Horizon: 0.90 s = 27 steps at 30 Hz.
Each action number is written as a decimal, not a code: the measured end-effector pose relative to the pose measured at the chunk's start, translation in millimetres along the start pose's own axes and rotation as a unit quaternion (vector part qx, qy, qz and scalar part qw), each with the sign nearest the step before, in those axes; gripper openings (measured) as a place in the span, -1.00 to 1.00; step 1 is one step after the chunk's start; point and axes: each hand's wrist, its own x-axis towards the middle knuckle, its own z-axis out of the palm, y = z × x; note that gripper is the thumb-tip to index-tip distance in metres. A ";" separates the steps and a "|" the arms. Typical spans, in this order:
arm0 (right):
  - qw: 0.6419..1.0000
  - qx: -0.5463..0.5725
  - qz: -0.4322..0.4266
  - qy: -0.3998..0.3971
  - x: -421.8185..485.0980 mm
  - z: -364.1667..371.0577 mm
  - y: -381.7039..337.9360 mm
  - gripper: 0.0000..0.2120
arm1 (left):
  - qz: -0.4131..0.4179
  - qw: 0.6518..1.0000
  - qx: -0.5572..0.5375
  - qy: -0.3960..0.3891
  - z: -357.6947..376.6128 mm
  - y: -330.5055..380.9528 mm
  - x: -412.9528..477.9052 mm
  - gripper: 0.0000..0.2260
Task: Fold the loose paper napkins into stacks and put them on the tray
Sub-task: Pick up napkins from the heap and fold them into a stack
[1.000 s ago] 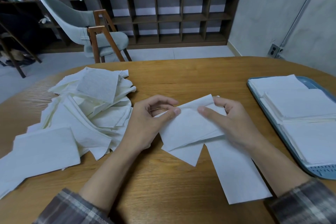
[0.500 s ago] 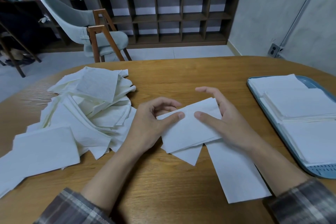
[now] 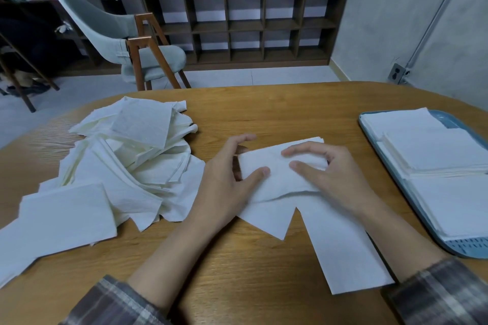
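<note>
On the wooden table (image 3: 264,113), a folded white napkin (image 3: 274,169) lies flat between my hands. My left hand (image 3: 227,187) holds its left end, thumb on top and fingers curled over the far edge. My right hand (image 3: 335,174) presses thumb and fingers down on its right half. Under it lie two more napkins: a long folded strip (image 3: 346,248) running toward me and a smaller piece (image 3: 266,219). A heap of loose napkins (image 3: 126,161) covers the table's left side. The blue tray (image 3: 470,247) at the right holds stacks of folded napkins (image 3: 438,150).
A grey chair with wooden legs (image 3: 148,58) stands beyond the table's far left edge. A dark cubby shelf (image 3: 250,26) with potted plants lines the back wall. Bare wood shows between the heap, my hands and the tray.
The napkin was lifted and pinched at its top edge; it has since been folded down and now lies flat under both hands, which shifted slightly away from me.
</note>
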 end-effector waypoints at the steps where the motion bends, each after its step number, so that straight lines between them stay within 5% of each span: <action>1: 0.999 -0.008 0.001 0.036 1.9 -1.5 3.6 -0.78 | 0.005 0.999 0.030 -0.014 1.2 -1.9 -0.5 -0.44; 4: 0.990 -0.012 0.009 0.140 7.6 -10.1 12.4 -0.75 | 0.014 0.991 0.117 -0.068 2.0 -5.2 -2.7 -0.31; 7: 0.984 -0.020 0.014 0.175 9.1 -13.5 17.9 -0.73 | 0.029 0.984 0.146 -0.100 2.8 -7.9 -2.5 -0.45; 14: 0.982 -0.042 0.011 0.186 11.5 -12.2 22.3 -0.68 | 0.026 0.993 0.096 -0.070 1.4 -4.0 -1.9 -0.73; 22: 0.980 -0.007 0.005 0.199 10.9 -13.5 17.7 -0.79 | -0.014 0.995 -0.061 -0.084 -14.0 8.6 1.6 -0.78; 27: 0.991 0.008 0.001 0.132 7.4 -9.5 6.9 -0.82 | 0.000 0.984 -0.139 -0.108 -20.8 16.8 2.8 -0.82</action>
